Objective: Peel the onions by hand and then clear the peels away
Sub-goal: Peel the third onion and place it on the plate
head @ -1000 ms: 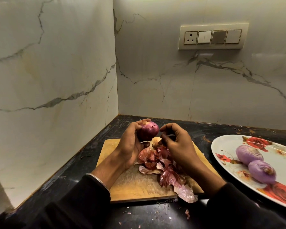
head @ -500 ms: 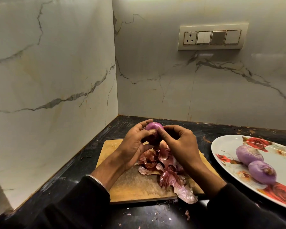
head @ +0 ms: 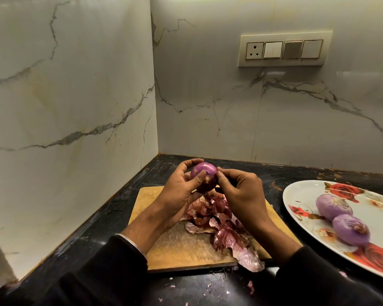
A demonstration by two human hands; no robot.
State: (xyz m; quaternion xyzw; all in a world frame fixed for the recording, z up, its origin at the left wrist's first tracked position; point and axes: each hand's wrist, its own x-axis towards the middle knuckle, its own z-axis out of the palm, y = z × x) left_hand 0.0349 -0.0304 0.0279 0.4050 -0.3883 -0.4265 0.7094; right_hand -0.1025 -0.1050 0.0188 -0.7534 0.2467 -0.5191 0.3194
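the red onion [head: 205,176] is held in the air between both hands, above the far edge of the wooden cutting board [head: 181,244]. the left hand [head: 178,195] cups it, fingers curled around its far side and thumb across its front. the right hand [head: 241,192] pinches at the onion's right side with curled fingertips. just below the hands a pile of red onion peels [head: 221,226] lies on the board. to the right of the right hand, two peeled onions [head: 341,217] rest touching each other on a white floral plate [head: 307,195]. board and plate sit on the black bench [head: 93,235], with small peel scraps [head: 250,287] near the sleeves.
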